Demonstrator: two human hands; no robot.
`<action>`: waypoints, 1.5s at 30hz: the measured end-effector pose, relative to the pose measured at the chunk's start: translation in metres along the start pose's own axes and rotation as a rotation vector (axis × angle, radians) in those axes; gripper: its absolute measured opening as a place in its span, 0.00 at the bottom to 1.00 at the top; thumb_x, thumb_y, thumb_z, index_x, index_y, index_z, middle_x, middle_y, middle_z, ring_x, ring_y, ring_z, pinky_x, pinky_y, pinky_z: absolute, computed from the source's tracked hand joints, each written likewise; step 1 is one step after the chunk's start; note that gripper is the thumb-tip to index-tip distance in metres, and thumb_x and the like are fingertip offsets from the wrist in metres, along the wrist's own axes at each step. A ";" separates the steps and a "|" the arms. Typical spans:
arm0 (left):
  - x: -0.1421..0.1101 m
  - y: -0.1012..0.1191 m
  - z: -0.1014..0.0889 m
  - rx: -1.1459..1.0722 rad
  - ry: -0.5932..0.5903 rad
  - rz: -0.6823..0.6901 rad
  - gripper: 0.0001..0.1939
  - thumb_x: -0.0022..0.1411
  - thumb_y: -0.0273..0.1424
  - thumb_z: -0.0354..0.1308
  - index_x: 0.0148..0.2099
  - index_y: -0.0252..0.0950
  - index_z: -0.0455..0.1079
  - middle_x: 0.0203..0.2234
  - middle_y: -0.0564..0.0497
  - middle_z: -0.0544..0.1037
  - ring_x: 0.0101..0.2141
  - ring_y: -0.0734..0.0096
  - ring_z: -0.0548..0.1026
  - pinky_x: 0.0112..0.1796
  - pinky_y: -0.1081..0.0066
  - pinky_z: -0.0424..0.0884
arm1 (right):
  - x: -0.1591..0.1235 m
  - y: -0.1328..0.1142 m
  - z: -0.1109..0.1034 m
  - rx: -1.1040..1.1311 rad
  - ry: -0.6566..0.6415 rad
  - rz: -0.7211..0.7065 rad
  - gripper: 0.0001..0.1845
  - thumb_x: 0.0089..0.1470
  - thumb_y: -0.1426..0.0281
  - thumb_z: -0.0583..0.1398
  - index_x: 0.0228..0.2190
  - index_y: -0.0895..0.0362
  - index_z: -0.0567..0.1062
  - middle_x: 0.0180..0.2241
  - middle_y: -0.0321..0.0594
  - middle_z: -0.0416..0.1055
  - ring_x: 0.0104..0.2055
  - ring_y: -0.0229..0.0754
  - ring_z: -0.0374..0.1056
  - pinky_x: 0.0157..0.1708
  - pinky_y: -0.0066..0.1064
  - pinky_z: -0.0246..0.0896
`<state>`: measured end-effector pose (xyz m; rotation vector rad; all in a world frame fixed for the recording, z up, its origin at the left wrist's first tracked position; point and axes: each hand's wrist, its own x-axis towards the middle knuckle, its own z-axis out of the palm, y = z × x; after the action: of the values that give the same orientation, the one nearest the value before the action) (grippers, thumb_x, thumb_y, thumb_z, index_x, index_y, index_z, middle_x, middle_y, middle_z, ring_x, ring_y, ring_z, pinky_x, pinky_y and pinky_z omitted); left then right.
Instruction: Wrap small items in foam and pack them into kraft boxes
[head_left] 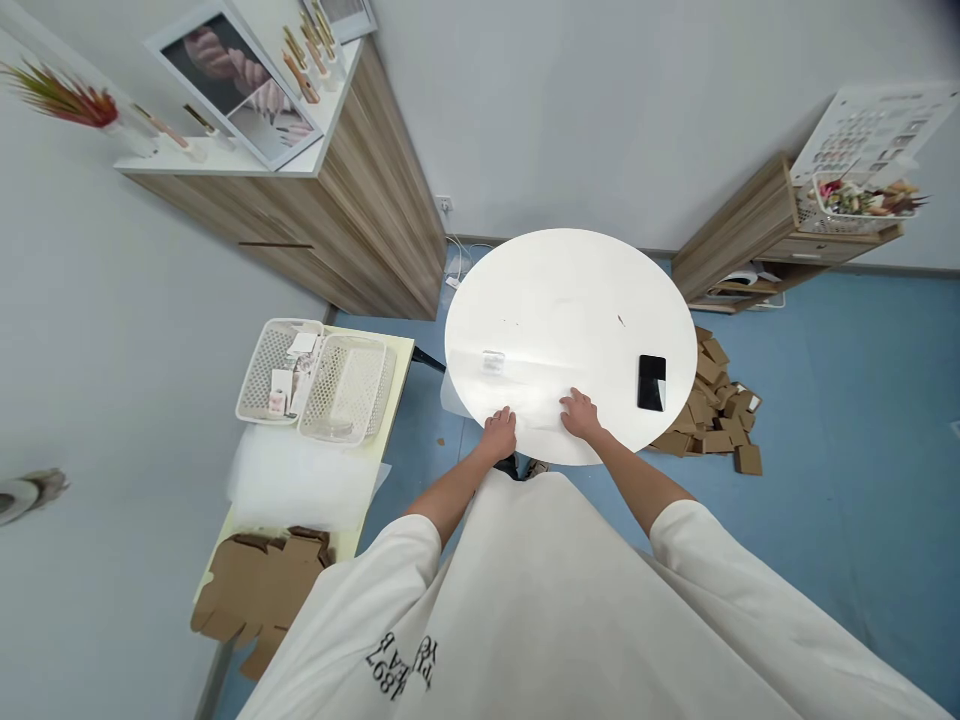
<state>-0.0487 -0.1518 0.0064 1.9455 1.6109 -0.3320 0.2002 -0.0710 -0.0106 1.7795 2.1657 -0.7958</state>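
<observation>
A thin translucent plastic sheet (536, 398) lies across the near part of a round white table (570, 275), with its left end hanging over the edge. On the sheet, left of the middle, is a small clear packet (493, 363). My left hand (499, 435) rests at the table's near edge, its fingertips on the near side of the sheet. To its right, my right hand (580, 414) touches the sheet with fingers slightly spread. Both hands look open, though what lies under the fingertips is hidden. A black phone (652, 383) lies right of my right hand.
At left, a side table (401, 365) bears two white baskets (313, 425), a stack of translucent sheets (292, 480) and flattened cardboard boxes (259, 580). Small brown boxes (709, 410) are piled on the floor at right. Wooden cabinets (386, 190) stand along the wall.
</observation>
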 end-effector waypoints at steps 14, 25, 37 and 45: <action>0.037 -0.029 -0.036 0.114 0.189 0.234 0.40 0.63 0.22 0.45 0.75 0.35 0.40 0.71 0.39 0.52 0.67 0.51 0.54 0.61 0.52 0.54 | 0.007 -0.016 -0.002 0.221 0.123 0.327 0.31 0.64 0.66 0.49 0.65 0.64 0.60 0.66 0.56 0.52 0.64 0.53 0.58 0.58 0.37 0.59; 0.065 -0.010 -0.052 0.097 0.126 0.260 0.33 0.64 0.25 0.49 0.70 0.37 0.54 0.71 0.38 0.52 0.68 0.52 0.54 0.62 0.51 0.54 | 0.026 -0.032 -0.022 0.357 0.070 0.399 0.28 0.63 0.67 0.50 0.62 0.64 0.64 0.64 0.56 0.55 0.57 0.50 0.67 0.56 0.35 0.62; 0.091 0.007 -0.047 0.077 -0.016 0.270 0.31 0.64 0.24 0.48 0.69 0.39 0.54 0.70 0.40 0.54 0.67 0.53 0.56 0.60 0.52 0.56 | 0.035 -0.045 -0.021 0.165 0.008 0.115 0.26 0.63 0.70 0.52 0.61 0.58 0.67 0.63 0.53 0.59 0.59 0.51 0.64 0.54 0.37 0.62; 0.084 0.008 -0.052 0.067 -0.025 0.294 0.26 0.63 0.23 0.50 0.63 0.38 0.61 0.63 0.40 0.63 0.59 0.53 0.64 0.54 0.56 0.63 | 0.023 -0.015 -0.025 0.068 -0.018 0.125 0.25 0.62 0.72 0.52 0.60 0.55 0.67 0.64 0.50 0.58 0.60 0.54 0.59 0.55 0.40 0.59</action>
<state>-0.0297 -0.0543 0.0047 2.1830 1.2879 -0.2924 0.1839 -0.0402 0.0029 1.9119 2.0157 -0.8614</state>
